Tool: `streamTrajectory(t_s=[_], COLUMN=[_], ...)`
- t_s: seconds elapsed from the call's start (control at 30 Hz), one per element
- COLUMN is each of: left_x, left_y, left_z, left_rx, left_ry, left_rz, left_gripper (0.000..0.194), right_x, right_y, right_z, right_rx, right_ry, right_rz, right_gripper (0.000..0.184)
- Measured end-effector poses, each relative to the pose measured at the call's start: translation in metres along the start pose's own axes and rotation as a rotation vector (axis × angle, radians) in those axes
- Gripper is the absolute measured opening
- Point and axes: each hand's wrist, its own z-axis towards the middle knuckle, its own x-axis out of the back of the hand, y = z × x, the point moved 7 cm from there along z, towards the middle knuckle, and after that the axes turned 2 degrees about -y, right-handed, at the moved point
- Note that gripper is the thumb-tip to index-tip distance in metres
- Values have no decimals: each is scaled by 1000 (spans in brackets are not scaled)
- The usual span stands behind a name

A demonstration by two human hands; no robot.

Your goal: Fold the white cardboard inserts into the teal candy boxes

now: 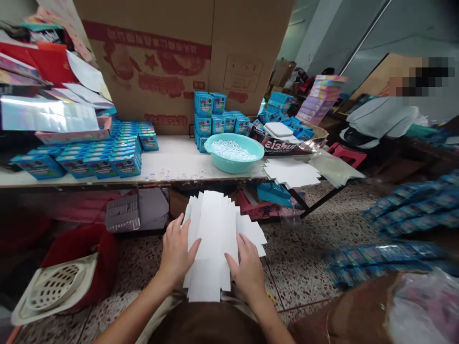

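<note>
Fingers of both hands part-open, slightly bent, thumbs spread off; touching white cards, firmness of hold can't tell. L hand at L edge, R hand at R edge, backs up; forearms angle in from near side. Cards: uneven stack, near ctr., over lap. Beyond, white table w/ teal basin of white pellets, partly hiding blue boxes; more boxes far L. White sheets R of basin. Lg. carton blocks view behind. Red tub near L.
</note>
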Motion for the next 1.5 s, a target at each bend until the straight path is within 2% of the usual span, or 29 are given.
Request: streamTrajectory(t_s=[0.1,0.17,0.23,0.33,0.4,0.47,0.57,0.67,0.73,0.77,0.83,0.9,1.0,1.07,1.2,1.27,1.37,1.43,1.5], left_x=[3,2,4,14,18,16,9,6,6,6,6,6,2,-1,-7,-10,-12,-13,-13], left_y=[5,0,-7,-11,-6,4,18,21,16,13,5,-3,-12,-16,-24,-29,-34,-32,-24], left_z=[12,21,31,41,39,29,13,12,12,12,10,7,3,3,11,17,22,23,23], left_rx=[4,30,2,-199,-391,-610,-861,-951,-978,-986,-980,-937,-853,-790,-566,-385,-151,-100,-144], left_ry=[-124,-191,-208,-190,-218,-303,-391,-300,-220,-194,-163,-151,-170,-186,-284,-362,-424,-421,-386], left_rz=[-147,-255,-306,-188,-28,77,94,50,23,11,-17,-49,-106,-152,-263,-336,-403,-414,-413], left_gripper=[50,51,43,39,42,46,34,23,23,23,23,23,24,24,23,24,23,23,20], right_x=[4,8,9,4,0,-3,-12,-18,-11,-2,19,31,21,12,-1,-3,-5,-4,-1], right_y=[7,17,30,52,64,71,74,74,74,73,62,40,12,2,2,10,28,34,31], right_z=[12,26,43,67,76,80,78,74,72,71,64,47,18,10,15,23,34,38,42], right_rx=[-162,-251,-333,-475,-534,-561,-594,-576,-469,-368,-80,249,592,683,680,590,367,277,273], right_ry=[-138,-153,-138,-131,-121,-111,-115,-139,-123,-86,-4,0,-127,-141,-112,-120,-143,-141,-117], right_rz=[203,293,467,792,876,899,947,958,876,785,513,218,-46,-80,66,222,452,511,480], right_gripper=[52,57,64,72,71,69,70,65,54,50,44,41,39,32,21,22,19,18,18])
